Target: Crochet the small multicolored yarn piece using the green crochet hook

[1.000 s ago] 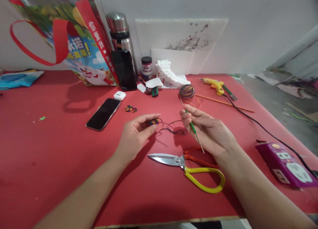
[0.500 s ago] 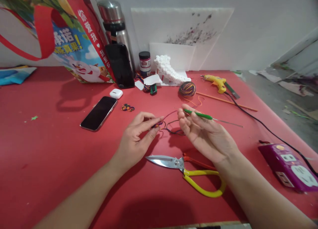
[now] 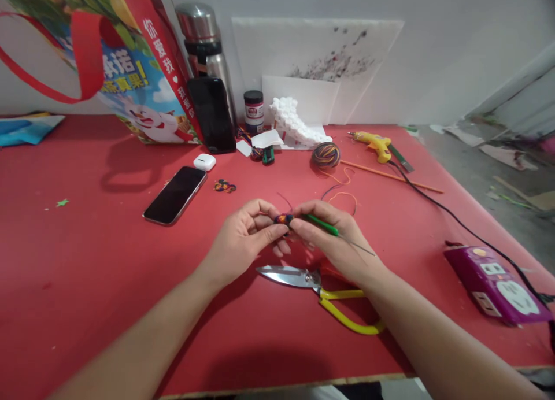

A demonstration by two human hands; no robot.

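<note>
Between finger and thumb my left hand (image 3: 247,235) pinches a small multicoloured crochet piece (image 3: 283,219). My right hand (image 3: 332,229) meets it from the other side, its fingertips touching the piece. Across that right hand lies a crochet hook (image 3: 323,223) with a green handle, its thin metal shaft pointing right toward my wrist. Loose yarn ends show above my fingers. Just below the hands, scissors (image 3: 290,276) with yellow and red handles rest on the table, partly covered by my right forearm. A variegated yarn ball (image 3: 326,155) sits farther back, trailing thread.
On the red table (image 3: 87,284) lie a phone (image 3: 176,195), a white earbud case (image 3: 204,162) and another small crochet piece (image 3: 224,186). A yellow glue gun (image 3: 375,145) and orange stick (image 3: 399,176) are back right. A purple power strip (image 3: 496,284) stands right; a thermos (image 3: 202,36) and bag (image 3: 147,93) stand behind.
My right hand has moved left and turned palm-down, joining the left at the crochet piece. The hook has moved left with it. The loop of yarn between the hands no longer shows.
</note>
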